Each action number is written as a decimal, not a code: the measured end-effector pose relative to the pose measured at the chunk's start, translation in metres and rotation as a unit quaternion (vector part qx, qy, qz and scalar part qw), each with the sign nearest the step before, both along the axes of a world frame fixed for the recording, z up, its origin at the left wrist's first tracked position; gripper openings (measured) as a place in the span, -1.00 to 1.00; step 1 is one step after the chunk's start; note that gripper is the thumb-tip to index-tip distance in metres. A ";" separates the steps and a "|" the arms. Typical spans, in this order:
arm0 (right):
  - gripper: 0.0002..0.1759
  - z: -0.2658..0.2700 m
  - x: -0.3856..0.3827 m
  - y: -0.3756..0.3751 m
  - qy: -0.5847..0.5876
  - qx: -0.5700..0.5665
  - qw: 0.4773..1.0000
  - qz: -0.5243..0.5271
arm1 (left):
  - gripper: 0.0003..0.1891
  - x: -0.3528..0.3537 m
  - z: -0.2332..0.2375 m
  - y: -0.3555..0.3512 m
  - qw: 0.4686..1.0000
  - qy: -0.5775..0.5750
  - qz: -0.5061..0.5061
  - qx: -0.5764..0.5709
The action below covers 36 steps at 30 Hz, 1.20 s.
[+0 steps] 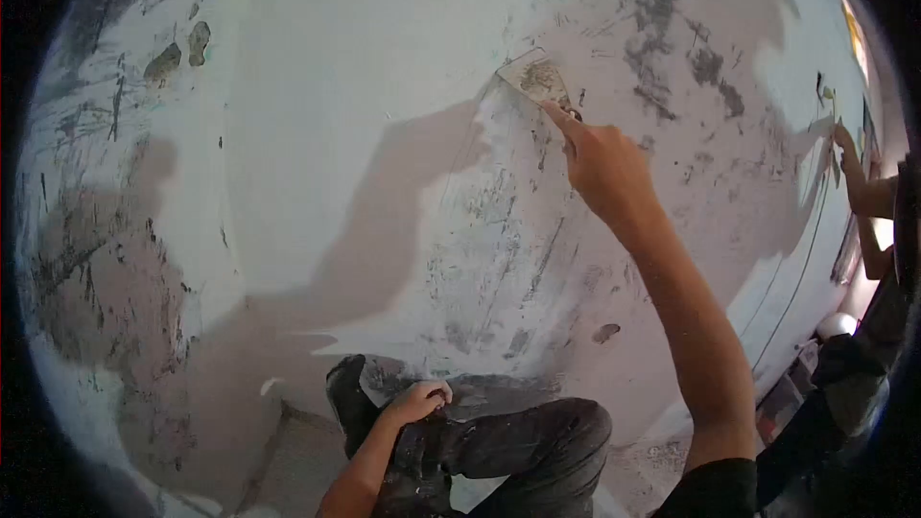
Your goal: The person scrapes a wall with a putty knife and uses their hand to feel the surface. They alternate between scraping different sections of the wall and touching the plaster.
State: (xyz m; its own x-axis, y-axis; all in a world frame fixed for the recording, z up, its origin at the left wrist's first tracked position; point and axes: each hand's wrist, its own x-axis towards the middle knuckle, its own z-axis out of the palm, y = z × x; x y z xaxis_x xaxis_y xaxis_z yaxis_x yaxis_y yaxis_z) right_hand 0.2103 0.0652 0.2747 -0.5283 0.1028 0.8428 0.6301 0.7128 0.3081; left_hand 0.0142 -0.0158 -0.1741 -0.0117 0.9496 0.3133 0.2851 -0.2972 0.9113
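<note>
Dark sleeve [710, 491] sits below the right hand [606, 170], which holds a scraper [537, 79]; tipping it could scratch the wall [317, 115]. Left hand [418, 404]: can't tell.

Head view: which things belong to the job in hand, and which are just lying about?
In the job:
scraper, in the right hand
marked wall before it

Apparently lying about:
white round object, lower right
clutter near it, unclear

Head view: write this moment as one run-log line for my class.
right hand: grips scraper, blade at marked wall | left hand: low, near shoe, grip unclear | co-worker's hand: at wall, picture's right
</note>
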 end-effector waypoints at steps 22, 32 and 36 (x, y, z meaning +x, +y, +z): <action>-0.47 0.001 0.009 -0.014 -0.031 -0.032 0.999 -0.015 | -0.85 0.000 0.012 -0.013 0.996 0.053 0.015 -0.076; -0.40 0.002 0.014 -0.007 -0.041 -0.051 0.997 -0.028 | -0.85 -0.007 -0.003 -0.005 0.998 0.039 0.024 -0.046; -0.44 -0.004 0.007 0.000 -0.020 -0.011 1.000 -0.010 | -0.86 -0.001 -0.003 -0.006 0.998 0.019 0.005 -0.051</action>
